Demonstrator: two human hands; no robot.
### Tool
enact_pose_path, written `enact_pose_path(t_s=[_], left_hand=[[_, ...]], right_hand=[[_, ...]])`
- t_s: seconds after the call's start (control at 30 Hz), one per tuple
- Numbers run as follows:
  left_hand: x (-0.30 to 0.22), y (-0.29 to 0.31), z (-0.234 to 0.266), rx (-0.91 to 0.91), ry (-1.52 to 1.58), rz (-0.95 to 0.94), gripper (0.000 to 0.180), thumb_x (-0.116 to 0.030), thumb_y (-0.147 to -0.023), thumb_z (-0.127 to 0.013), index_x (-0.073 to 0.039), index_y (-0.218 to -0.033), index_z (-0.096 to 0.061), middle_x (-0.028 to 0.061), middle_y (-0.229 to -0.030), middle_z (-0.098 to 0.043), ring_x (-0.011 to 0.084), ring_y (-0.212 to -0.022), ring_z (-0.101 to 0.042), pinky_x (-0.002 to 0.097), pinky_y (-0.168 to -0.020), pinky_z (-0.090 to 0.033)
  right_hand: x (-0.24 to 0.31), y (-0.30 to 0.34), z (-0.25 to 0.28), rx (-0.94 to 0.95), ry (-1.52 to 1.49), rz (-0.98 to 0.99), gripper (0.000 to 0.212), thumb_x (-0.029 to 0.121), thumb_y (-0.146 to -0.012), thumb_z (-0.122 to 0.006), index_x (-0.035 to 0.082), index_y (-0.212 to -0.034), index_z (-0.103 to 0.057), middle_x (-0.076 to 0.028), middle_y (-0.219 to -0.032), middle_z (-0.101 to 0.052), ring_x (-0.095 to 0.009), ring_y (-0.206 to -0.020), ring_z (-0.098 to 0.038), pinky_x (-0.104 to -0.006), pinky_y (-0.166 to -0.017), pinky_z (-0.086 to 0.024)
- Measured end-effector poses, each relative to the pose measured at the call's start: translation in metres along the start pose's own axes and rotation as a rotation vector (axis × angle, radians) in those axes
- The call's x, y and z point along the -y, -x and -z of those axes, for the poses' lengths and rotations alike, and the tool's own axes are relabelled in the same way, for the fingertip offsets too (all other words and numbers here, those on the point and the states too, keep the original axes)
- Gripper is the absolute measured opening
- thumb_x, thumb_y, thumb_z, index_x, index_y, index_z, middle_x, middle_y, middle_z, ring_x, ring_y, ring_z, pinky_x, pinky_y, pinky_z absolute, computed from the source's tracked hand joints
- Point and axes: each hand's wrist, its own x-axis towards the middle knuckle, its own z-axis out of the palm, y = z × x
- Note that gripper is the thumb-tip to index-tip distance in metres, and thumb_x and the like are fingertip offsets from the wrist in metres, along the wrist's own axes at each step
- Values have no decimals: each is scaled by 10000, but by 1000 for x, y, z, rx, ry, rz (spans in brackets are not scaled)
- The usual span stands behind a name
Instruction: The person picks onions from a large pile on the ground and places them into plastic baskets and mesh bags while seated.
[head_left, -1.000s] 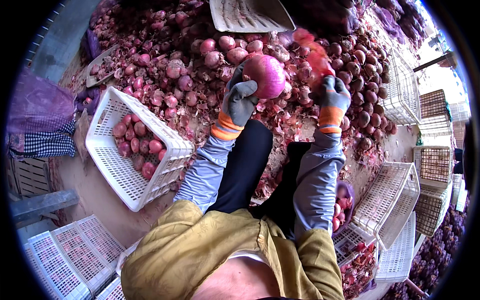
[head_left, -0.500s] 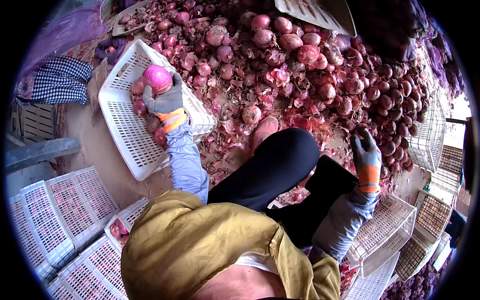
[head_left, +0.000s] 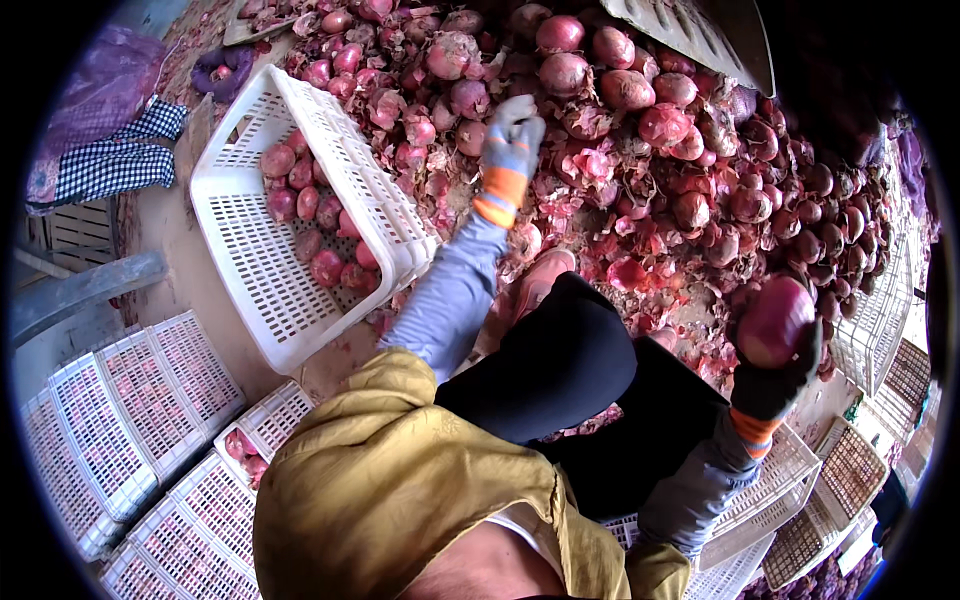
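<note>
R hand (head_left: 805,370) has the big red onion (head_left: 776,320), out right of the knees (head_left: 585,360) & by the darker end of the onion heap (head_left: 690,205). Its fingers are wrapped round the underside & outer side of the bulb, closed on it w/ the top left bare. L hand (head_left: 512,145) is reaching over the near part of the heap, fingers curled in, no bulb visible in it; motion blur there, so can't tell if they're pressed together or touching anything.

For doing this well: cup the onion, don't squeeze. Smooth outer skin looks likely to slip on a glove, so weight should sit in the palm w/ fingers only steadying. Turn it in the hand to see all sides, & rub off loose skin w/ a flat thumb, not a dug-in fingertip. L hand should come at one bulb from above, fingers open enough to clear its neighbours, b/c the loose skins (head_left: 590,165) could get grabbed too.

White crate (head_left: 255,330), left of the shoe (head_left: 545,278), has smaller onions (head_left: 318,208) massed toward its heap side. Anything added there wants setting down, not dropping, since a hard knock could bruise it.
</note>
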Motion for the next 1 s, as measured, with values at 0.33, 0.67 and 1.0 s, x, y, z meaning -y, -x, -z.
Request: enact_pose_path(t_s=[0.33,0.67,1.0], left_hand=[[175,-62,75,-248,-1016,386,937,-432,-577,-815,-81,-1318,-362,228,-1269,-436,399,-1171,-448,468,-944,-408],[189,16,108,136,-936,251,736,-269,-570,-858,-149,-1196,-490,206,-1132,-542,333,-997,-565,415,-840,-474],[37,62,98,443,840,750,775,-626,-825,-513,-3,-1281,-444,209,-1232,-531,422,-1023,-576,533,-848,-508]], right_hand=[[19,-12,-9,-231,119,-216,200,313,-912,-472,122,-919,-533,-53,-777,-601,-171,-567,-554,-236,-419,-389],[16,8,7,-64,141,-154,181,251,-915,-524,114,-1034,-523,-52,-878,-606,-160,-648,-569,-223,-489,-422],[11,27,15,-48,269,-41,360,213,-941,-464,101,-1283,-478,-103,-947,-637,-192,-719,-613,-257,-521,-464]])
